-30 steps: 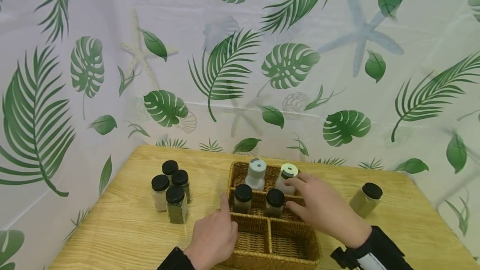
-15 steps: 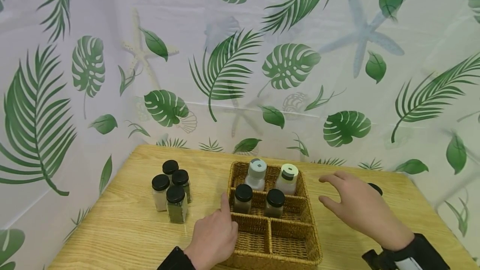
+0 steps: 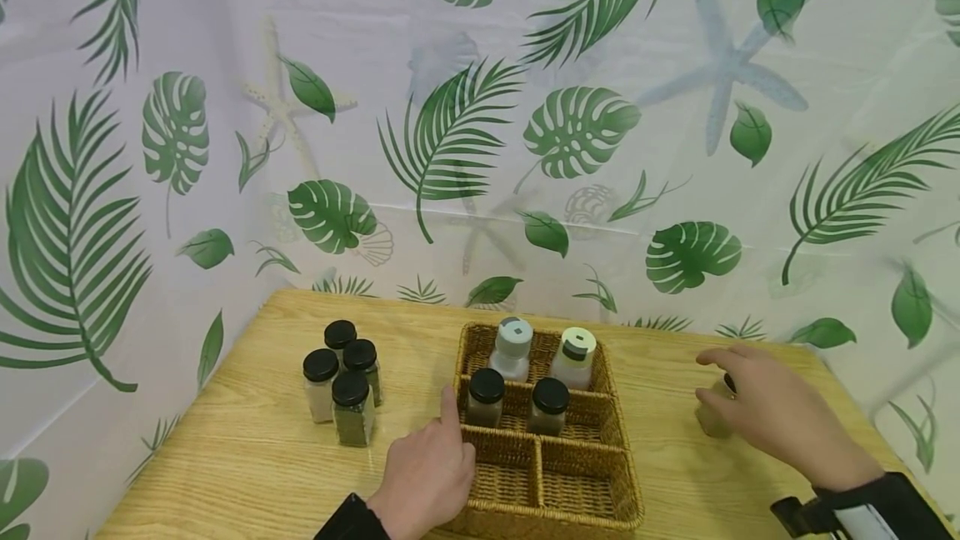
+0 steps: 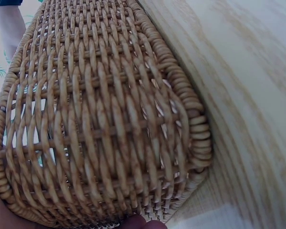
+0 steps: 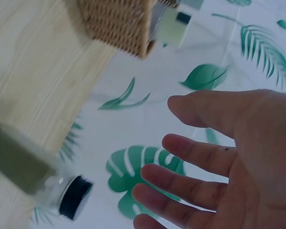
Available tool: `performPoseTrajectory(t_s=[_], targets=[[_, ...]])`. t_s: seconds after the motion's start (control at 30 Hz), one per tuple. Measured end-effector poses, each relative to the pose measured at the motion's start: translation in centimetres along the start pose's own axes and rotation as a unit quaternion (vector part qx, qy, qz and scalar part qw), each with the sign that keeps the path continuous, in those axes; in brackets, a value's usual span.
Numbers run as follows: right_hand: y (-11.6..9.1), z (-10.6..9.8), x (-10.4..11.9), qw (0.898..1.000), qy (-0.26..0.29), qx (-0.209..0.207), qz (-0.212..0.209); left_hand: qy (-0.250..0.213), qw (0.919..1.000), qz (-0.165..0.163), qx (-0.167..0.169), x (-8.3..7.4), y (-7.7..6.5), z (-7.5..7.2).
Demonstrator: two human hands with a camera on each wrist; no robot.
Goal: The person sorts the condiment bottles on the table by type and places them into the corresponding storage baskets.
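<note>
A wicker basket with several compartments stands in the middle of the table. My left hand holds its near left corner, index finger straight along the rim; the left wrist view has fingertips at the woven wall. My right hand, fingers spread and holding nothing, is at a black-lidded glass jar on the right, covering much of it in the head view. In the right wrist view that jar, with greenish-brown contents, is apart from the fingertips.
In the basket's back compartment are a white bottle and a yellow-capped bottle; the middle one has two black-lidded jars. Several similar jars cluster on the left of the wooden table. A leaf-print cloth hangs behind.
My right hand has moved right, from the yellow-capped bottle in the basket to the lone jar, which it now partly hides. My left hand and the basket have stayed put.
</note>
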State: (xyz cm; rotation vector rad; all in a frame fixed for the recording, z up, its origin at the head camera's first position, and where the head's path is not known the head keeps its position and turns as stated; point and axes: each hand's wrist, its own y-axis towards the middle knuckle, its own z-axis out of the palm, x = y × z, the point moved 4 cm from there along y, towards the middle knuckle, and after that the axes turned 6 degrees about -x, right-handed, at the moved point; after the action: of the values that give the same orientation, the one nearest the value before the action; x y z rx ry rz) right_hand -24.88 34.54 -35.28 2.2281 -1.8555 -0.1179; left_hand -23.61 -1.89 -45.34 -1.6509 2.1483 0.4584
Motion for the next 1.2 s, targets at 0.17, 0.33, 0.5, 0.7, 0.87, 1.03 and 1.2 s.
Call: performPoseTrajectory(t_s=[0.17, 0.33, 0.5, 0.7, 0.87, 1.03, 1.2], targets=[[0.0, 0.6, -2.1, 1.000, -0.012, 0.008, 0.011, -0.001, 1.0000, -0.001, 0.003, 0.0, 0.0, 0.0], [0.1, 1.2, -4.0, 0.999, -0.025, 0.010, 0.021, 0.001, 1.0000, -0.001, 0.006, 0.1, 0.1, 0.0], [0.3, 1.9, -5.4, 0.999, -0.030, 0.028, 0.029, 0.002, 1.0000, 0.000, 0.006, 0.1, 0.1, 0.1], [0.5, 2.5, -6.1, 0.998, -0.031, 0.033, 0.031, 0.001, 1.0000, 0.000, 0.004, 0.2, 0.0, 0.1], [0.9, 2.6, -6.1, 0.999, -0.019, 0.032, 0.034, 0.000, 1.0000, 0.000, 0.001, 0.2, 0.0, -0.1], [1.2, 3.0, -6.4, 0.998, -0.001, 0.037, 0.047, -0.012, 0.9999, -0.005, 0.007, 0.2, 0.1, 0.0], [1.5, 3.4, -6.5, 0.998, -0.004, 0.032, 0.053, -0.013, 0.9998, -0.010, 0.009, 0.1, 0.1, 0.0]])
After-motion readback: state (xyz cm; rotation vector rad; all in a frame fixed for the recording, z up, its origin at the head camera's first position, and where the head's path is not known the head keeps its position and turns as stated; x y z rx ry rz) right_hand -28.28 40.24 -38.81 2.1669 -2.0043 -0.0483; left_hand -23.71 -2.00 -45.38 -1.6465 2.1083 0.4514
